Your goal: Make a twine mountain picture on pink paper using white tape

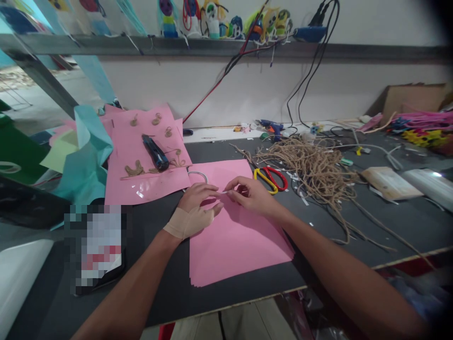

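My left hand (197, 207), with a tan bandage round its wrist, rests over the near pink paper sheet (237, 241) with its fingers closed. My right hand (249, 193) meets it from the right, fingers pinched. Between the two hands runs a thin pale strip (225, 191), too small to name. A roll of clear tape (198, 175) lies just behind my left hand. Red and yellow scissors (272, 178) lie just past my right hand.
A second pink sheet (141, 177) at the back left carries several small twine shapes and a dark utility knife (155, 152). A tangle of jute twine (311, 165) spreads to the right. A blue glue gun (272, 127), cables, coloured paper and a cardboard box line the back.
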A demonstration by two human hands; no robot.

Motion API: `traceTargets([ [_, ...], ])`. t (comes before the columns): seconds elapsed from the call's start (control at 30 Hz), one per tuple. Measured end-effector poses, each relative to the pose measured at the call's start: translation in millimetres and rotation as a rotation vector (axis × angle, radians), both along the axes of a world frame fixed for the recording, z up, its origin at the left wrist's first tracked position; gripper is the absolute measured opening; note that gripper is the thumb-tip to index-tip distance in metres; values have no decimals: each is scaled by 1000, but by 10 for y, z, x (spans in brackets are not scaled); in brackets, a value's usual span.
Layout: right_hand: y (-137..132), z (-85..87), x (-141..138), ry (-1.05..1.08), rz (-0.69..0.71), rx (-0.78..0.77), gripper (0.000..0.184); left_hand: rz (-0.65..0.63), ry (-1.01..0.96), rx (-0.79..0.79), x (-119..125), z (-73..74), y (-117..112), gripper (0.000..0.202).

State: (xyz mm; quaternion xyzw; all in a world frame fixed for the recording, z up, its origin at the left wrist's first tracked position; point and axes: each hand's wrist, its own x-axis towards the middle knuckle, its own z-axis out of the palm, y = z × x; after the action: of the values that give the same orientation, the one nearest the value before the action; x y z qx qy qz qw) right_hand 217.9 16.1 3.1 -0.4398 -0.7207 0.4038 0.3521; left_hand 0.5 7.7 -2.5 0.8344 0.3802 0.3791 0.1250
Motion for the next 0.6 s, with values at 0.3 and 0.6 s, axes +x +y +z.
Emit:
traceTargets([
  [0.3,-7,23,-5,10,-7,-23,17,15,2,-73,15,52,-36,19],
  [0.6,19,24,-19,116,-59,-128,17,-40,-35,-46,27,85,-47,11],
])
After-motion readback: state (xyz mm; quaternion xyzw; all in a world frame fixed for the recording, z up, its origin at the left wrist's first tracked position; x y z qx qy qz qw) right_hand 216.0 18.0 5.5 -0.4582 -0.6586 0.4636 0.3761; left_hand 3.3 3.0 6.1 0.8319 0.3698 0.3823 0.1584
